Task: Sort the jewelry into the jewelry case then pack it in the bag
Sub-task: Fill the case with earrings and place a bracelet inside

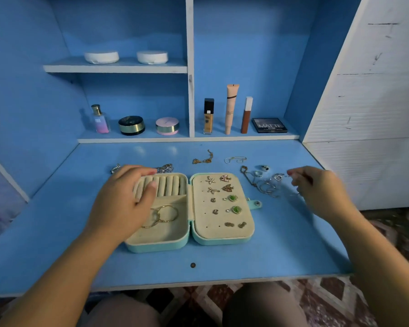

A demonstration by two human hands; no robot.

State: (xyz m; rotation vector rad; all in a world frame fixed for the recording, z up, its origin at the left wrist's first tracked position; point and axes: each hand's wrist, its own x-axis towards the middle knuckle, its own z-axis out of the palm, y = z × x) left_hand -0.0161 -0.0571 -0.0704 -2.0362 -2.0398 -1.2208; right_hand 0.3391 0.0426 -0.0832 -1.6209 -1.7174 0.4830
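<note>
Head view is showing the jewelry case lying open and flat near the middle of the blue desk, its two halves side by side. The left hand is resting over the left half with loosely curved fingers, gripping nothing that shows. It is covering the near end of the ring rolls and part of the tray below, where gold bangles are lying half tucked under its edge. It is also hiding part of a silver piece behind the case, too small to name.

The right hand is smeared by blur. It is hovering just beside a tangle of silver jewelry, fingertips drawn together near a thin bright strand. Whether they are pinching it I cannot tell.

The earring panel in the right half is lying fully in view, studded with pairs of small earrings. A gold chain and a wire-thin piece are lying apart behind the case.

Both forearms are running out of the bottom of the frame. Bare blue desktop is stretching between the case and the front edge and out to the left. On the right a white side panel is closing in near the silver tangle.
</note>
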